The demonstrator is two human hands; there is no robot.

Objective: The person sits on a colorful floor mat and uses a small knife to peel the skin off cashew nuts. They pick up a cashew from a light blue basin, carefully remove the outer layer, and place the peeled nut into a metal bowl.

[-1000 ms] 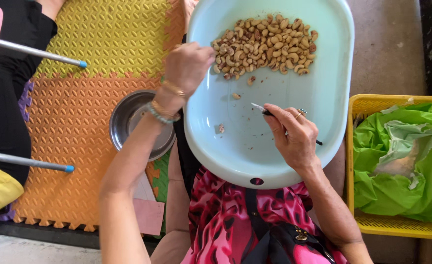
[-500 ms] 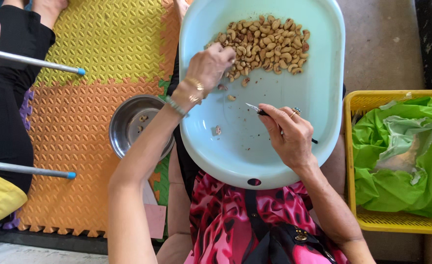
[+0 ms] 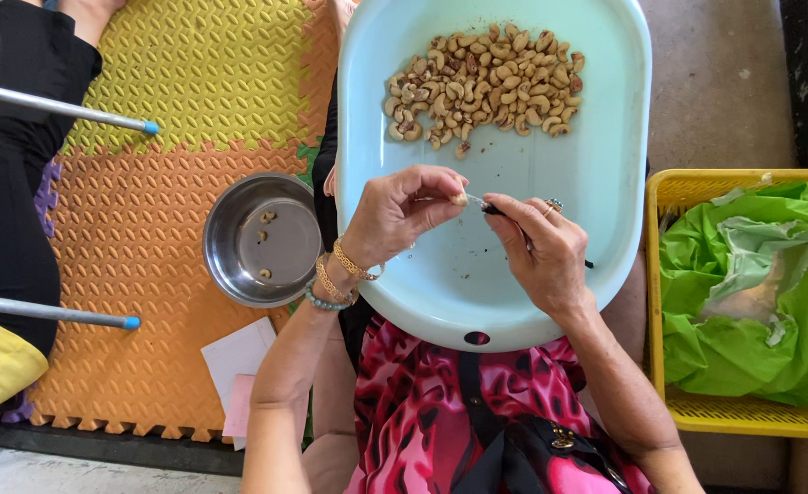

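Looking down through the head cam, so just the one view. Left hand [image 3: 395,215] has its grip pinched narrow on a single cashew [image 3: 460,198], held above the middle of the pale blue basin [image 3: 605,229] on the lap. Right hand [image 3: 537,252] is closed around a small dark-handled knife [image 3: 491,209], its tip touching the nut from 3 o'clock. The pile of cashews [image 3: 482,87] sits at the basin's 12 o'clock end. At 9 o'clock of the basin there's a steel bowl [image 3: 262,240] on the orange foam mat [image 3: 129,238] with a few pieces in it. Yellow basket [image 3: 674,197] with a green bag [image 3: 752,293] at 3 o'clock.

What I'd worry about: the blade tip points straight at the left fingertips [image 3: 441,203], so one slip off that curved nut could nick them. Pinch is tiny too, so the nut could pop out and drop into the basin.
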